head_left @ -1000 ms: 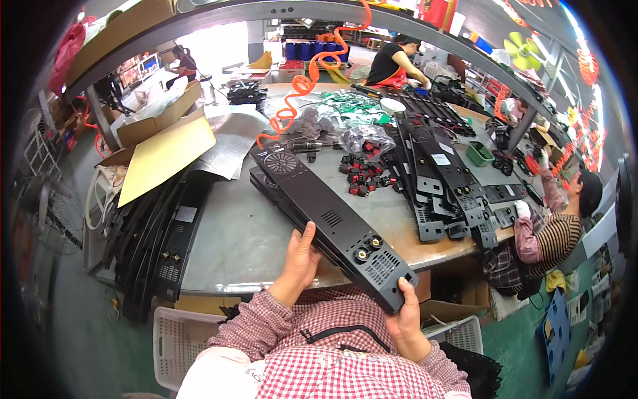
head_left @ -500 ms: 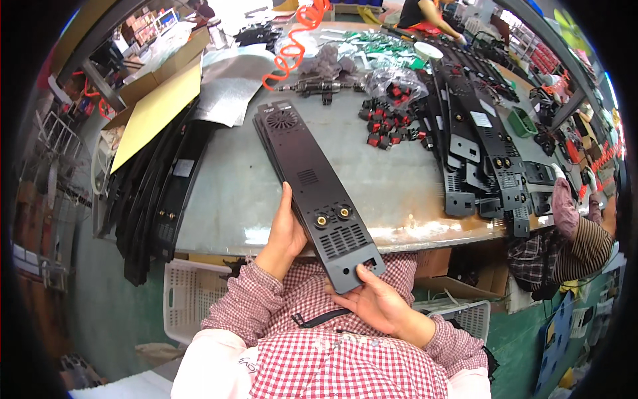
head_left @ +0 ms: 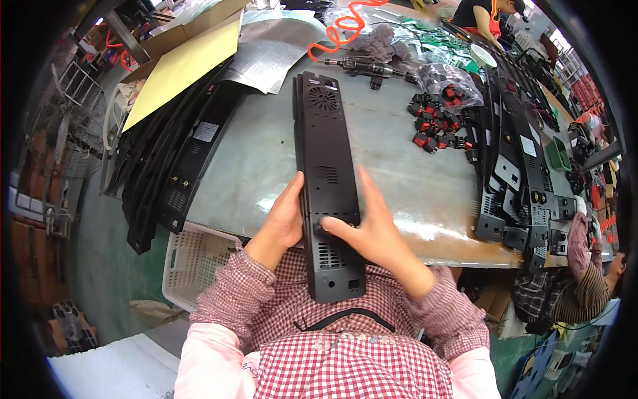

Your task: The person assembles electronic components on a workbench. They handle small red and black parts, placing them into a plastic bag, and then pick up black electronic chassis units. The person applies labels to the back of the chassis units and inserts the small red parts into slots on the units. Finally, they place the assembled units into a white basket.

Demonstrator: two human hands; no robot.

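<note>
Hands grip a long black panel [head_left: 327,179]: your left hand [head_left: 284,219] clamps its left edge, your right hand [head_left: 372,226] its right, thumb pressed across, over the metal table [head_left: 259,159].

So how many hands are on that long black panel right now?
2. The left hand grips the long black panel along its left edge, and the right hand lies on its right side, thumb across the face. No other hand touches it.
</note>
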